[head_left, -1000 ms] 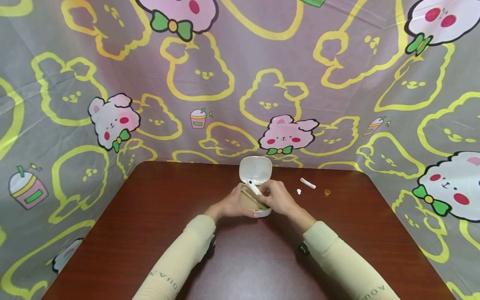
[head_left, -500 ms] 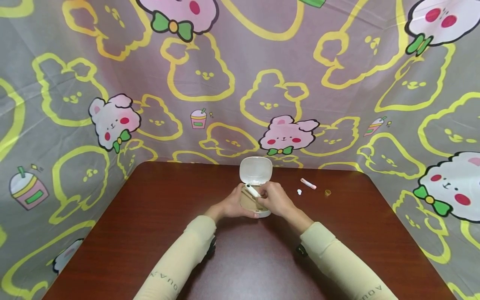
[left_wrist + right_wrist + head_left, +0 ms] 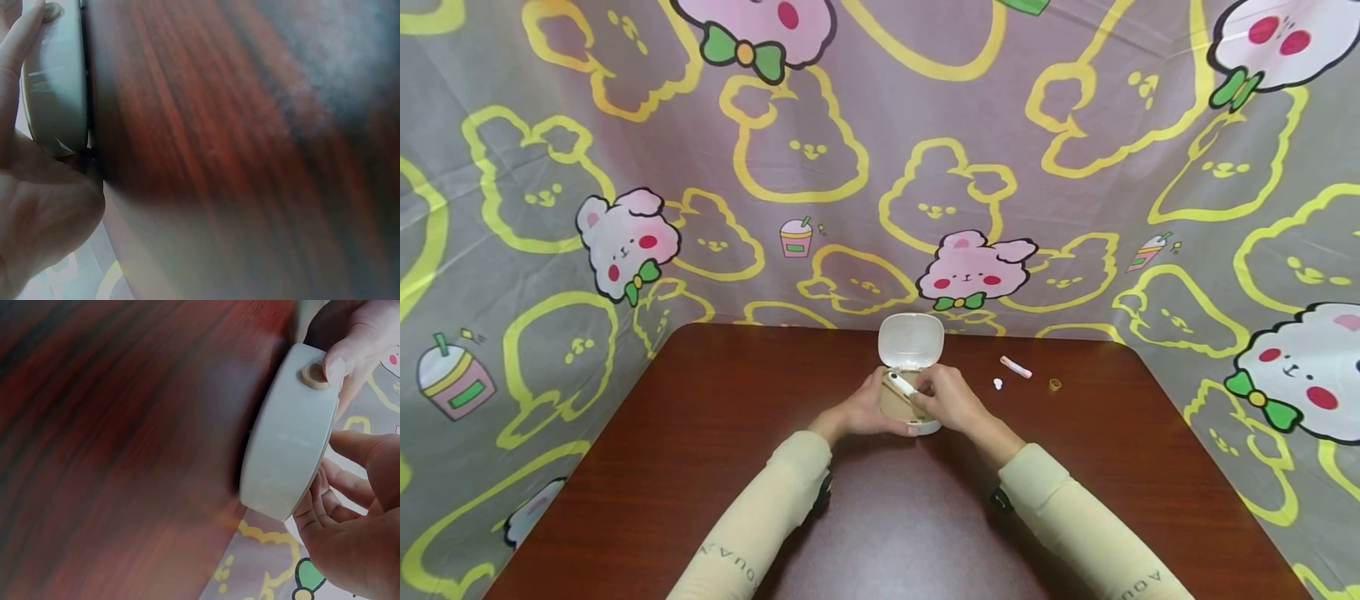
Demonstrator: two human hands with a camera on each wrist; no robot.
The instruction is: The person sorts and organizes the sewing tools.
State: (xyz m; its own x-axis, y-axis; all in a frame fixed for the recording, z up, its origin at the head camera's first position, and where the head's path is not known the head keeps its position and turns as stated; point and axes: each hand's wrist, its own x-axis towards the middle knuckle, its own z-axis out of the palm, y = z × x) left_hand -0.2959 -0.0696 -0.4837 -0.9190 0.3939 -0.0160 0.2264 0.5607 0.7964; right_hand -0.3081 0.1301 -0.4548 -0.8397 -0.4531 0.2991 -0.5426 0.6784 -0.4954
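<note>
A white rounded case (image 3: 927, 427) stands on the table, its lid (image 3: 912, 340) raised at the back and its tan inside showing. My left hand (image 3: 863, 407) grips the case's left side, the thumb along the front. In the right wrist view that thumb lies beside a small tan button (image 3: 314, 376) on the case wall. Over the case, my right hand (image 3: 955, 398) pinches a slim white stick (image 3: 901, 384) with a dark round spot near its far end. The stick slants over the tan inside, its near end covered by my fingers. Right fingers (image 3: 347, 481) reach over the case rim.
Right of the case lie a small white piece (image 3: 997, 384), a pink and white tube (image 3: 1016, 367) and a small gold-coloured ring-like piece (image 3: 1055, 385). A patterned cloth (image 3: 820, 167) encloses the brown table (image 3: 715, 400) at the back and sides.
My right hand has brought the white stick lower and a little left, laying it flatter over the tan inside. The left hand and the case have stayed in place.
</note>
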